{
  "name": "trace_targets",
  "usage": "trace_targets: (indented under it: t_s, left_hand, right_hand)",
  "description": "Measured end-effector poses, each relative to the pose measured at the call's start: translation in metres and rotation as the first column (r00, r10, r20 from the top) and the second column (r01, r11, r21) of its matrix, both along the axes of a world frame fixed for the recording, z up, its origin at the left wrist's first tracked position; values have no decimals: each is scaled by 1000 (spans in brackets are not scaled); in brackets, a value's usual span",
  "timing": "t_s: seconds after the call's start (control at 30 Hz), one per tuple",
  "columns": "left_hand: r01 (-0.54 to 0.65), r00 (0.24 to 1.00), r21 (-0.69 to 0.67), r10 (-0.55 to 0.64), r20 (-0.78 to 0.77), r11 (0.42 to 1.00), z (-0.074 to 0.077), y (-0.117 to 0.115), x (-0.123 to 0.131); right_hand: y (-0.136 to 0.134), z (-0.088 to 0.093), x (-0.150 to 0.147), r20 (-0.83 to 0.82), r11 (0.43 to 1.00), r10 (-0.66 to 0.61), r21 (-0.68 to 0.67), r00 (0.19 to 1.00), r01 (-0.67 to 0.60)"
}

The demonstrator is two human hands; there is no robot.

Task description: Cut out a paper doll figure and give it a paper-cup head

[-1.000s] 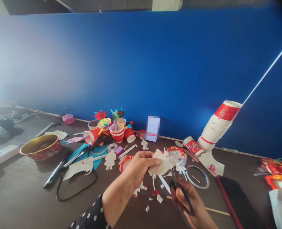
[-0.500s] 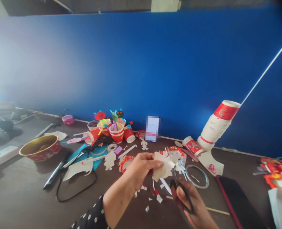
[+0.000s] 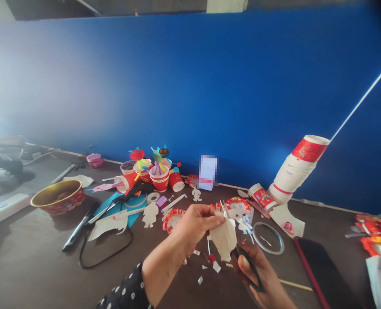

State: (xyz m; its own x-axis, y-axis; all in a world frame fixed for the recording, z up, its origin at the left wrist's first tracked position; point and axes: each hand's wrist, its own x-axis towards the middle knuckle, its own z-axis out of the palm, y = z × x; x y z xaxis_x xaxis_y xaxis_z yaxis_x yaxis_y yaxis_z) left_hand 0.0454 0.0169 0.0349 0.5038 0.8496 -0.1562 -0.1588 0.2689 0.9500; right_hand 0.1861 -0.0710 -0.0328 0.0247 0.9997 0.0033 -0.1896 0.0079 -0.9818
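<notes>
Between thumb and fingers, my left hand (image 3: 198, 227) pinches a piece of off-white paper (image 3: 224, 240) with a cut outline. My right hand (image 3: 261, 270) grips black-handled scissors (image 3: 246, 259), fingers in the loops. The blades run upward past the paper's right side, partly hidden behind it, and their tips show above it. Small paper scraps (image 3: 216, 265) lie on the dark table (image 3: 164, 279) below my hands. Left of my left hand rest a white paper figure cutout (image 3: 150, 214) and a red-trimmed ring-shaped piece (image 3: 171, 219).
Red paper cups with pipe-cleaner figures (image 3: 160, 178) stand behind on the left, near a gold-rimmed bowl (image 3: 59, 201). A leaning stack of paper cups (image 3: 296, 167), a tape roll (image 3: 268, 238) and a dark phone-like slab with a red edge (image 3: 328, 270) are on the right.
The paper in my left hand has turned and now hangs lower, with its narrow end downward. The scissors stay at its right side. The whole view has shifted slightly.
</notes>
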Motion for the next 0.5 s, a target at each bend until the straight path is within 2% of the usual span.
trace_targets:
  t_s: [0.27,0.5]
  left_hand:
    - [-25,997,-27,27,72,999,-3,-7,6]
    - [-24,995,-71,31,97,997,-5,-8,6]
  right_hand:
    - [-1,-2,-4,52,994,-109,-19,993,110]
    - [-3,3,-5,74,994,-99,-40,992,102]
